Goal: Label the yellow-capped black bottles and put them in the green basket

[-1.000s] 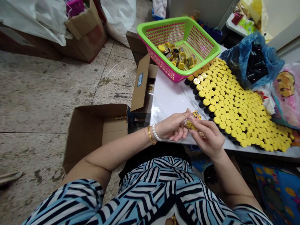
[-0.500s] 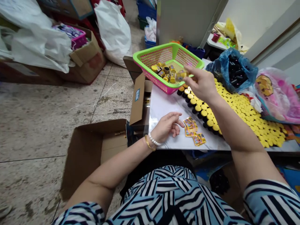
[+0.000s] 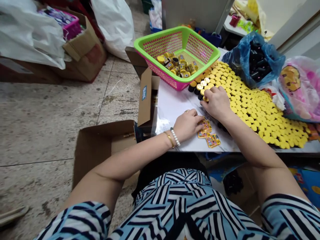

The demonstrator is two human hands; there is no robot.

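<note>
My left hand (image 3: 188,126) rests at the table's front part. Its fingers are bent together on the upper end of a small pile of yellow printed labels (image 3: 212,140). My right hand (image 3: 217,104) reaches down at the near left edge of a packed group of small black containers with yellow lids (image 3: 246,106). Its thumb and fingers close around one yellow-lidded container (image 3: 203,94), mostly hidden by the hand. Beyond the hands stands a green and pink basket (image 3: 167,79), holding several label-wrapped yellow containers (image 3: 182,66).
A blue plastic bag (image 3: 240,66) of black containers and a pink printed bag (image 3: 300,90) stand at the right. Left of the white table (image 3: 170,100) are an open carton (image 3: 146,96) and a lower cardboard box (image 3: 87,150). White sacks (image 3: 115,26) stand on the floor.
My right hand has let go of a labelled container over the basket and come down to the yellow-lidded group. My left hand has shifted right onto the labels.
</note>
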